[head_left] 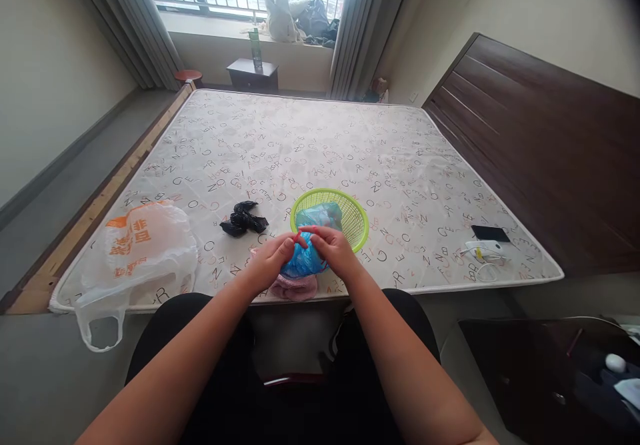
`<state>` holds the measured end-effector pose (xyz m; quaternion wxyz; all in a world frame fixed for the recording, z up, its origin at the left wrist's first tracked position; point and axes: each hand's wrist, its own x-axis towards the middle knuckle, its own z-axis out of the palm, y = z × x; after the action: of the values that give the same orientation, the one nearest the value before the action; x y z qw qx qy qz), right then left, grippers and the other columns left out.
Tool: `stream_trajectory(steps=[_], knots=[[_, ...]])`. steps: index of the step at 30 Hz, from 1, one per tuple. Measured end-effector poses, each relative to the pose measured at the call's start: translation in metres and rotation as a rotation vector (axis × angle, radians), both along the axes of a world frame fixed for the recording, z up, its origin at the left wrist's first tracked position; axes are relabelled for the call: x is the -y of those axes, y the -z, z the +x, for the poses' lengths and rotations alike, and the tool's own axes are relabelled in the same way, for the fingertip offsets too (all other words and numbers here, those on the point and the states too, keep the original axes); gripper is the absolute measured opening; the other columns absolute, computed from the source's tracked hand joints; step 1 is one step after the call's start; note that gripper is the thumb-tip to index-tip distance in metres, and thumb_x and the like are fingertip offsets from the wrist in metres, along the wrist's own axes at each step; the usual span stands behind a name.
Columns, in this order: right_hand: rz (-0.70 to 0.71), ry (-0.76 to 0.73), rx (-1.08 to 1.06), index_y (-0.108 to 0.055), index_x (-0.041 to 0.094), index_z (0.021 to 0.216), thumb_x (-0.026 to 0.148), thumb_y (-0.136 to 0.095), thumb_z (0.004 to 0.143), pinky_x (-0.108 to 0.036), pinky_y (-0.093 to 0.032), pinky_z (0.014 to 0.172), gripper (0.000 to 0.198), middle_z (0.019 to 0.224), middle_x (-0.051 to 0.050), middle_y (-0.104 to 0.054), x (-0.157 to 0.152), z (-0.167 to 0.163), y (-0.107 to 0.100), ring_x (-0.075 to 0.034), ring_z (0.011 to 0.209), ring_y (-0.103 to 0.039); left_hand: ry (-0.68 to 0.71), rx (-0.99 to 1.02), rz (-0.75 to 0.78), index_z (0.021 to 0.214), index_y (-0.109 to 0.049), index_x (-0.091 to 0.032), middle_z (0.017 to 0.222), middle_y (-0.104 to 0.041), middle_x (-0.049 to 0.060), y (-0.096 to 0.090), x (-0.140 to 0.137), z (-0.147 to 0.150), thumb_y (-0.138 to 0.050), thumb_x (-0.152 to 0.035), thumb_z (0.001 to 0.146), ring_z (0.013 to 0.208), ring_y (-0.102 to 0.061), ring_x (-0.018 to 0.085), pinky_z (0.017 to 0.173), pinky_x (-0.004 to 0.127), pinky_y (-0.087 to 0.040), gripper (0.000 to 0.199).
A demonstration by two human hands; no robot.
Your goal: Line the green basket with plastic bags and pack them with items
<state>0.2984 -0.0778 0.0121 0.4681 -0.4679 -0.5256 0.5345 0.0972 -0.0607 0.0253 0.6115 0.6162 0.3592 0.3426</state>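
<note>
Pinching a red strip point(303, 240) at the top of a blue plastic bag point(306, 262)

I sit at the edge of a letter-printed mattress point(280, 145), both hands close together in front of me. My left hand point(273, 258) is closed, thumb and forefinger pinching the red strip, and my right hand point(334, 252) pinches it too, just beside. The blue plastic bag is between my hands, near the mattress edge; I cannot tell whether my lower fingers also grip it.

Just beyond it stands a green basket point(361, 229), its near rim partly hidden behind my fingers and the bag. A paler blue bundle point(320, 214) lies inside. Below the blue plastic bag, at the very edge, is a pink cloth point(295, 288); whether the two touch is hard to see.

To my left lies a crumpled black plastic bag point(244, 220), and farther left a white carrier bag point(150, 248) with orange print, its handles hanging over the side. Well off to my right, a dark phone point(490, 233) lies just beside a white device point(483, 250) with a cable. The brown headboard point(540, 145) rises beyond them.
</note>
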Motion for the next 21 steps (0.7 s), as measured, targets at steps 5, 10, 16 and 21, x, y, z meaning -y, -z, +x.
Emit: stream_trajectory(steps=[5,10,16,21], knots=[[0.106,-0.08,0.291,-0.074,0.021,0.092,0.055,-0.071,0.088,-0.028,-0.04,0.064,0.034,0.069,0.002,-0.056,0.005,-0.009,0.004,-0.014,0.066,-0.048,0.042,-0.168,0.103,0.086,-0.066,-0.015,0.062,-0.041,-0.002,0.002,-0.002,-0.004,-0.034,-0.068,0.102,0.059,-0.037,0.013,0.054,0.026,-0.031,0.064],[0.046,-0.037,0.165,-0.072,0.021,0.098,0.057,-0.073,0.086,-0.026,-0.035,0.059,0.038,0.067,0.005,-0.044,0.0,-0.005,0.012,-0.012,0.063,-0.04,0.135,-0.291,0.219,0.103,-0.07,-0.016,0.089,-0.067,0.006,-0.005,-0.004,-0.004,-0.04,-0.06,0.103,0.082,-0.057,0.019,0.074,0.031,-0.045,0.053],[0.021,0.012,0.074,-0.071,0.022,0.093,0.055,-0.074,0.086,-0.025,-0.034,0.059,0.034,0.068,0.005,-0.044,-0.003,-0.003,0.018,-0.012,0.063,-0.038,0.144,-0.471,0.27,0.124,-0.069,-0.021,0.071,-0.059,-0.002,0.0,-0.001,0.0,-0.054,-0.048,0.099,0.066,-0.052,0.015,0.062,0.027,-0.037,0.039],[0.037,0.199,-0.023,-0.065,0.022,0.083,0.053,-0.073,0.087,-0.026,-0.04,0.062,0.033,0.071,0.003,-0.053,-0.002,-0.009,0.019,-0.013,0.066,-0.046,0.012,-0.395,0.25,0.113,-0.072,-0.02,0.073,-0.06,-0.001,0.01,0.001,0.007,-0.055,-0.041,0.099,0.067,-0.052,0.014,0.062,0.026,-0.038,0.031]])
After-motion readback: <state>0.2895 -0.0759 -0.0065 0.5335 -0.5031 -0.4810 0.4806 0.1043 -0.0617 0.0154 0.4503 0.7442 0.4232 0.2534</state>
